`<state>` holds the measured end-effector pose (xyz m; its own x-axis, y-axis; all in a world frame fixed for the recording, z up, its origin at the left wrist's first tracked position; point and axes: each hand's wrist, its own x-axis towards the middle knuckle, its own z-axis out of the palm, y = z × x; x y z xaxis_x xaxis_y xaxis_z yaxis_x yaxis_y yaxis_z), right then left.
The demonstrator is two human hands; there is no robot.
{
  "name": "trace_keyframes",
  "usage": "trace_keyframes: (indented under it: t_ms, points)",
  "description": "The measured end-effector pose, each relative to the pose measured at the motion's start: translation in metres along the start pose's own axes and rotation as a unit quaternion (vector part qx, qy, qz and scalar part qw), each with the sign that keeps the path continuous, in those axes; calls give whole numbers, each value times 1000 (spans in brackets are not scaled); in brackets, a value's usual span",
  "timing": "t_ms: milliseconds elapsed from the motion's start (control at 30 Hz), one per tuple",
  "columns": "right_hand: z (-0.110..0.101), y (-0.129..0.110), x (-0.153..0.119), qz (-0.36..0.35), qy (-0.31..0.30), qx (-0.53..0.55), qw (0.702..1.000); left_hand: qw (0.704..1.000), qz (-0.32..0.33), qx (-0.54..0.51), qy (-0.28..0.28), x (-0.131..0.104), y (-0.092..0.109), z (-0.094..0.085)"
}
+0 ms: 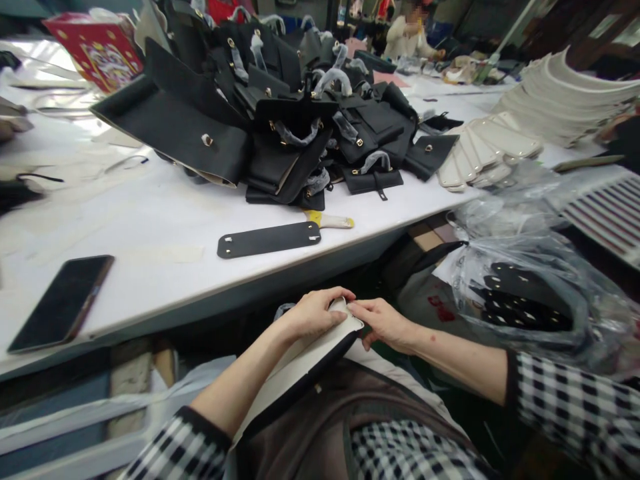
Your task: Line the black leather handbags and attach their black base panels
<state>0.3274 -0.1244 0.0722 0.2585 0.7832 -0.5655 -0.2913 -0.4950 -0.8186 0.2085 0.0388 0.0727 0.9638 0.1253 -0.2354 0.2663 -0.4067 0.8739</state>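
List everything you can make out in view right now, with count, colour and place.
Cream-and-black piece: one, cream and black, between the hands
Table: one, white, ahead
Bags: many, black, heaped on the table
Smartphone: one, black screen, table's near left
Studded strip: one, black, table's near edge
Handled tool: one, yellow and cream, beside the strip
Printed bag or box: one, red, far left
Studded panels: several, white, table's right
Curved pieces: many, off-white, stacked far right
Plastic bag: one, clear, right, holding black pieces
Co-worker: one, pale top, background
Sleeves: two, black-and-white check
Left hand: one, bare, gripping the piece
Right hand: one, bare, at its corner
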Motion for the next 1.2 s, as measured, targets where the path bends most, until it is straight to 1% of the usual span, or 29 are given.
trace_keyframes:
  t_ms: [67,167,233,333,367,433,500,533,633,700,767,867,933,967,1033,1133,1200]
  points:
    - [2,-4,-1,-8,12,-32,999,999,9,-33,-18,-1,0,-3]
    - [5,-5,-3,-16,24,-42,999,993,15,-101,-52,3,7,-10]
    - [7,-3,-3,-14,29,-27,999,993,16,-95,-63,8,15,-13]
    - [8,1,-1,-17,40,-1,999,998,29,14,-52,15,25,-12]
    - [8,3,0,-19,40,9,999,997,48,53,-41,16,28,-11]
    - [8,6,2,-22,34,30,999,987,108,118,-18,13,31,-8]
    - [7,9,3,-23,25,52,998,973,152,171,-12,6,32,-6]
    - [7,9,4,-22,20,62,998,968,159,192,-17,2,32,-5]
    - [6,10,4,-20,14,80,997,963,156,221,-19,-7,32,-5]
    - [6,10,4,-22,21,80,996,964,157,217,-8,-7,32,-5]
    - [6,11,4,-29,34,77,996,970,144,196,0,-1,32,-7]
    - [6,14,5,-37,39,80,995,983,80,167,-4,16,32,-9]
    - [6,17,7,-38,39,93,994,982,51,182,-4,25,34,-10]
    - [6,19,8,-40,42,102,993,980,57,192,-5,27,35,-9]
    - [6,23,9,-44,48,122,990,976,98,193,-18,26,38,-7]
    - [8,25,9,-48,40,152,986,967,160,193,-37,14,40,-4]
    - [9,25,7,-49,34,168,984,958,183,220,-34,5,36,-3]
